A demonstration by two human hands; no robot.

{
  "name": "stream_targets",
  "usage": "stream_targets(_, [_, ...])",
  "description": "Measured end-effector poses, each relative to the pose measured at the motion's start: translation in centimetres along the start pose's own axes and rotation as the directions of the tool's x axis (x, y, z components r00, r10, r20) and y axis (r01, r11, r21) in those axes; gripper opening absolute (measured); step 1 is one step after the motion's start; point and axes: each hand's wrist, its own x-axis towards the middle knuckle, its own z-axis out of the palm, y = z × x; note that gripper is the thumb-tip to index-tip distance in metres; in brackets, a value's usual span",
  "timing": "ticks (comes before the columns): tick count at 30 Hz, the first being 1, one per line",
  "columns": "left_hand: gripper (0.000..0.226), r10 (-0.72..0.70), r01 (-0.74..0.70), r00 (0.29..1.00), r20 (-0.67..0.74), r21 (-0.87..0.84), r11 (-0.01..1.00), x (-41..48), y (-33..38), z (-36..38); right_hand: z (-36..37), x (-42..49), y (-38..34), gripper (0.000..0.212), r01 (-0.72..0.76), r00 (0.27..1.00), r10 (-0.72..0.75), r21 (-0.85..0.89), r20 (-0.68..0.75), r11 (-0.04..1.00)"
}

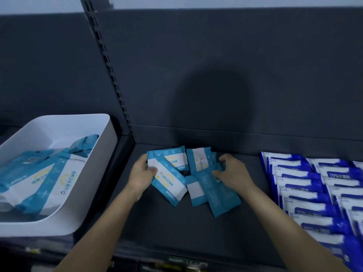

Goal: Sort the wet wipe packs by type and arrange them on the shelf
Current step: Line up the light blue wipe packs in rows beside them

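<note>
On the dark grey metal shelf (176, 222) a loose cluster of small teal-and-white wet wipe packs (198, 160) lies near the back edge, some overlapping and set at different angles. The left hand (140, 174) grips the tilted teal-and-white pack (170, 183) at the left of the cluster, thumb pressed on its white face and fingers curled round its upper end, which overlaps another pack behind it. The right hand (234, 173) holds the teal back-side-up pack (220, 195) at the right of the cluster, thumb and curled fingers pinching its upper end; whether that pack is lifted off the shelf or resting on it is hard to tell in the dim light. Between the two held packs a further pack (194, 190) lies flat with its white panel up. Well to the right on the same shelf, dark-blue-and-white wet wipe packs (314, 183) marked 75% lie in overlapping rows running toward the front edge. To the left, beyond the slotted grey upright (110, 65), a white rectangular plastic tub (59, 119) sits on the neighbouring shelf and holds several larger teal-and-white packs (49, 173) piled loosely. A rounded shadow falls on the dark grey back panel (196, 55) above the hands
</note>
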Motion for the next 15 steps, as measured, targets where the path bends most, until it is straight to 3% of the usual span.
stream_targets(5, [0.039, -0.007, 0.005, 0.999, -0.038, -0.057, 0.998, 0.2, -0.2, -0.3, 0.6, -0.8, -1.4, 0.04, 0.146, 0.984, -0.159, -0.147, -0.077, 0.978])
stream_targets(10, [0.038, -0.092, 0.062, 0.991, -0.093, -0.287, 0.956, 0.2, 0.0, 0.0, 2.8, -2.1, -4.4, 0.075, 0.318, 0.948, -0.303, -0.288, 0.097, 0.903])
stream_targets(13, [0.037, -0.142, 0.1, 0.989, -0.049, -0.492, 0.865, -0.3, 0.6, -0.1, 4.0, -1.9, -5.5, 0.102, 0.268, 0.957, -0.248, -0.14, 0.148, 0.953])
stream_targets(15, [0.034, -0.159, 0.134, 0.987, 0.009, -0.586, 0.799, -0.4, 0.8, -0.5, 4.4, -1.5, -5.7, 0.108, 0.182, 0.972, -0.175, -0.03, 0.157, 0.983])
